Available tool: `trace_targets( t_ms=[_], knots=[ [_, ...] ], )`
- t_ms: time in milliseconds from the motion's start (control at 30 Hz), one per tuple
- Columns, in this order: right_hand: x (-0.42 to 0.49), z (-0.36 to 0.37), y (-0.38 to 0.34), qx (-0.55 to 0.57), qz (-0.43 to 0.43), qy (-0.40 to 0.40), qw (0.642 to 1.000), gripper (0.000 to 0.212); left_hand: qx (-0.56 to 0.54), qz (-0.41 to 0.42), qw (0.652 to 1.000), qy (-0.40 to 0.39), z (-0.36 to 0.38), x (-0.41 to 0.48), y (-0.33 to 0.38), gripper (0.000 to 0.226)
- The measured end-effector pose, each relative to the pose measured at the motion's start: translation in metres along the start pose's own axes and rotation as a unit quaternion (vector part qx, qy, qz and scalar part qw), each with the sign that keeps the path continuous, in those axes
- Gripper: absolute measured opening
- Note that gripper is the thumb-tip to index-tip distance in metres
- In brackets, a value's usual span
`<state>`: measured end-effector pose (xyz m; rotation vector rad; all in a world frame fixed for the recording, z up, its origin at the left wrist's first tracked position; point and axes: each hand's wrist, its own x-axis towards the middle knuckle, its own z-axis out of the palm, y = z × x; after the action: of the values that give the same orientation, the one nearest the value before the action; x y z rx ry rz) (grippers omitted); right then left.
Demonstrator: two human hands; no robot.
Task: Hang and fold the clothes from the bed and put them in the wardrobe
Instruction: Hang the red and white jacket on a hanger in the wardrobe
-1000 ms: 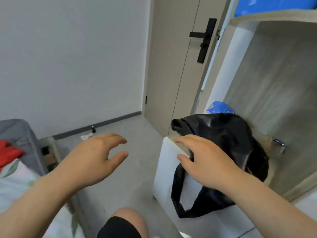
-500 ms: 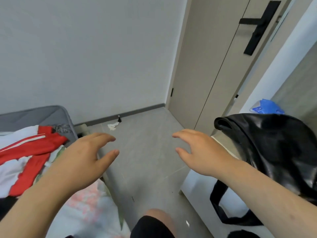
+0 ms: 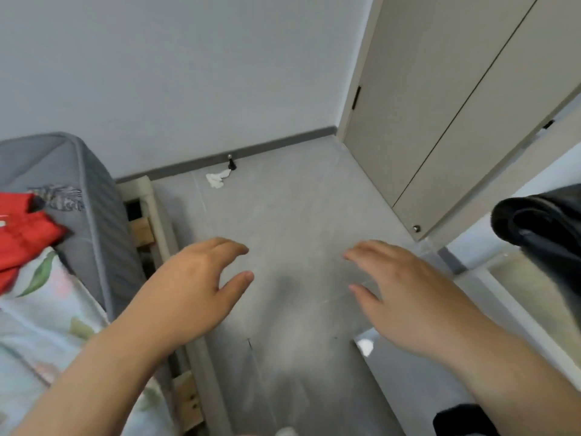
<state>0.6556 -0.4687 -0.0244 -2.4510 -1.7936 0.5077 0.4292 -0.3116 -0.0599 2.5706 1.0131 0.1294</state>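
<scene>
We hold both hands out over the gray floor [image 3: 283,215], and they hold nothing. Our left hand [image 3: 191,287] has loose, spread fingers, and our right hand [image 3: 405,291] does too – palms down, well apart from each other. The red cloth [image 3: 22,243] lies crumpled on the bed [image 3: 47,325] at our left (it has a bit of white on it). It rests on a flowery sheet beside a gray mattress [image 3: 97,221]. A shiny black garment [image 3: 540,228] sits at our right, at the edge of the picture – dark and folded over.
</scene>
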Motion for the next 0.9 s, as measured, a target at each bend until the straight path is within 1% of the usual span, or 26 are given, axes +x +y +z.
trace_targets(
  t_ms=[100,267,433,567,700,767,800,900],
  knots=[
    [0.033,-0.009,0.009,0.014,0.022,-0.023,0.999,0.048,0.015,-0.029,0.999,-0.027,-0.014,0.020,-0.007,0.074],
    [0.073,-0.058,-0.002,0.042,0.016,-0.056,0.997,0.050,0.010,-0.106,0.994,-0.018,-0.084,0.018,-0.005,0.070],
    [0.097,-0.154,-0.051,0.061,-0.037,-0.063,0.996,0.050,-0.022,-0.187,0.982,0.006,-0.178,-0.006,0.011,0.065],
    [0.101,-0.230,-0.097,0.066,-0.087,-0.054,0.993,0.042,-0.061,-0.274,0.959,0.048,-0.253,-0.029,0.017,0.060],
    [0.102,-0.311,-0.152,0.060,-0.133,-0.078,0.986,0.042,-0.054,-0.327,0.941,0.072,-0.330,-0.073,0.018,0.073],
    [0.100,-0.349,-0.178,0.048,-0.164,-0.072,0.983,0.041,-0.058,-0.357,0.928,0.087,-0.366,-0.093,0.020,0.073],
    [0.100,-0.365,-0.189,0.044,-0.176,-0.063,0.981,0.041,-0.061,-0.371,0.922,0.095,-0.382,-0.101,0.022,0.068],
    [0.094,-0.408,-0.221,0.040,-0.216,-0.034,0.975,0.041,-0.069,-0.408,0.902,0.125,-0.420,-0.122,0.030,0.040]
  ],
)
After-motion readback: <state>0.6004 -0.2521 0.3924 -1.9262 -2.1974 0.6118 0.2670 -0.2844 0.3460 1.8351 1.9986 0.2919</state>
